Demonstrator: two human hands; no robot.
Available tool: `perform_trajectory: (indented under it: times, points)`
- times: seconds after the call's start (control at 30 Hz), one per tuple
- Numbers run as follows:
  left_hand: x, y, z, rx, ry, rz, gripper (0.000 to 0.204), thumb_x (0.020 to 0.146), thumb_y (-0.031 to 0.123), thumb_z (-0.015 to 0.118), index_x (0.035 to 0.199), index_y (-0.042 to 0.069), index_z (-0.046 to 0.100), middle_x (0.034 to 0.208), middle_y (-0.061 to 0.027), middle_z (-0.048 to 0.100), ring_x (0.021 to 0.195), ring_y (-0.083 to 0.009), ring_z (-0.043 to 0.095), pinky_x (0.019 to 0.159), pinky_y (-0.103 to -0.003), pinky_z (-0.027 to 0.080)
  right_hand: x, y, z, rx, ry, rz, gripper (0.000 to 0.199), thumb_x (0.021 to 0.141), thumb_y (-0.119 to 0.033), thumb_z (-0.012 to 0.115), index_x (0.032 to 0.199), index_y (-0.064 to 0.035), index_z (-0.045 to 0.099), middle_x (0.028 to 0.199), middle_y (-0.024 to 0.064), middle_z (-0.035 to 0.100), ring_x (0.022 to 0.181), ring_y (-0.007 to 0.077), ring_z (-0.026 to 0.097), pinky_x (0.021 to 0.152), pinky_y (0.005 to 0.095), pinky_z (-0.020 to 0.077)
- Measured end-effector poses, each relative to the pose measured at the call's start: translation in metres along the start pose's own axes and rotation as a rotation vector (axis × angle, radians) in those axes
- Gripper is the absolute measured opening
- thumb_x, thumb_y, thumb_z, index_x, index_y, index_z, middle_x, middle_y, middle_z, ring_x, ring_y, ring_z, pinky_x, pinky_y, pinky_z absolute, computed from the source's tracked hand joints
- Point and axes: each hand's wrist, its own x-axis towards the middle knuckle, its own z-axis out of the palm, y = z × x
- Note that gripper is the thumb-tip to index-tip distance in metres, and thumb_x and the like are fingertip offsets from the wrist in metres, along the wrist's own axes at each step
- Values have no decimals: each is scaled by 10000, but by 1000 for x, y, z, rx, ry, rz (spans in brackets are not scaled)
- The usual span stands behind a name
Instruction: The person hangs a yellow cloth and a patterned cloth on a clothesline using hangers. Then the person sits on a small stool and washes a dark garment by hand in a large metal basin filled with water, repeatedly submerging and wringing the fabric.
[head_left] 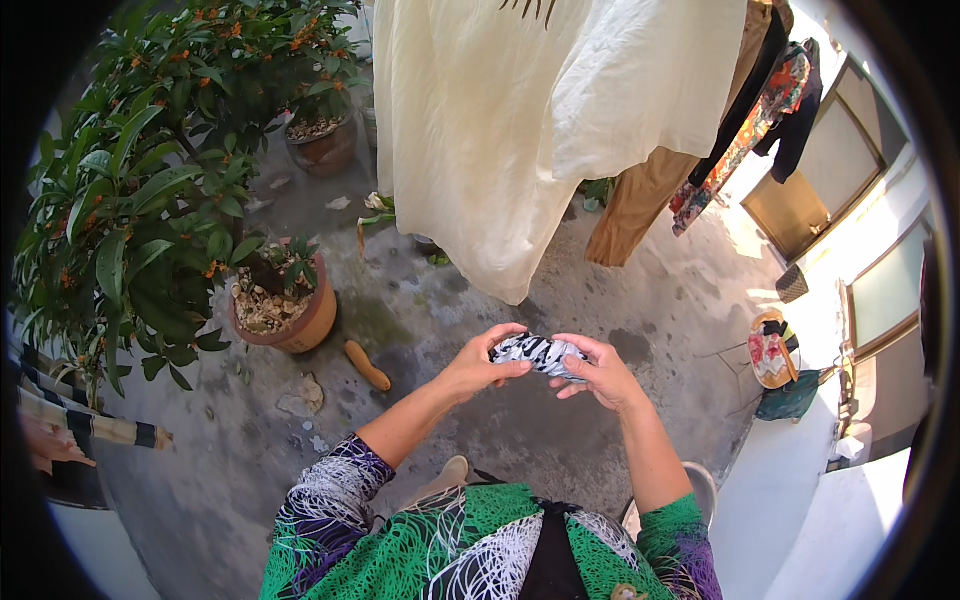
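Both hands grip a bunched black-and-white patterned cloth (540,353), held out in front of my body above the floor. My left hand (482,364) closes round its left end, the thumb lying along the near side. At the right end, my right hand (597,372) has thumb and fingers wrapped about the cloth. The bundle looks rolled or twisted, and its underside is hidden. Just beyond my hands hangs the lower tip of a large cream-white sheet (480,130).
A potted shrub (285,310) with orange blossoms stands at left, a yellow-brown gourd (367,366) on the concrete beside it. Brown trousers (640,207) and other clothes hang at far right. A round-seated chair (770,350) is at right; a bucket-like rim (703,490) shows by my right elbow.
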Motion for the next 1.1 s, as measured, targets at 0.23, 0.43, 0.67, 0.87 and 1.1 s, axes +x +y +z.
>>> perform_trajectory:
  times: [0.23,0.43,0.67,0.87,1.1]
  points:
    - [-11,-17,-6,-522,107,-413,269,924,336,556,1002,88,624,765,-50,660,584,-142,587,468,-275,468,-42,8,9,-986,124,-892,369,618,75,663,937,-66,545,897,103,522,947,323,522,812,397,445]
    - [-16,-18,58,-465,-26,-309,272,946,306,502,1105,103,589,915,-62,666,705,-201,640,555,-301,517,-79,30,2,-993,200,-684,787,653,-206,814,1322,-56,428,1096,146,519,1030,332,530,897,388,445]
    - [-30,-22,108,-56,110,-214,270,967,236,489,1181,75,524,927,-113,677,737,-187,675,607,-316,549,-87,57,-7,-371,310,-487,572,832,-346,694,1239,7,504,1089,111,597,988,247,578,888,339,452]
    - [-38,-10,61,-4,551,75,256,949,174,483,1144,26,555,849,-163,695,662,-177,669,595,-270,517,-93,62,-95,635,338,-215,470,949,-411,504,1123,20,570,1035,138,651,930,257,644,776,405,531]
    - [-72,1,-3,-412,574,142,211,944,188,522,1070,38,600,825,-67,675,629,-126,620,586,-258,490,-135,16,-156,294,358,-588,424,992,-357,428,934,27,599,920,163,647,812,249,658,735,398,565]
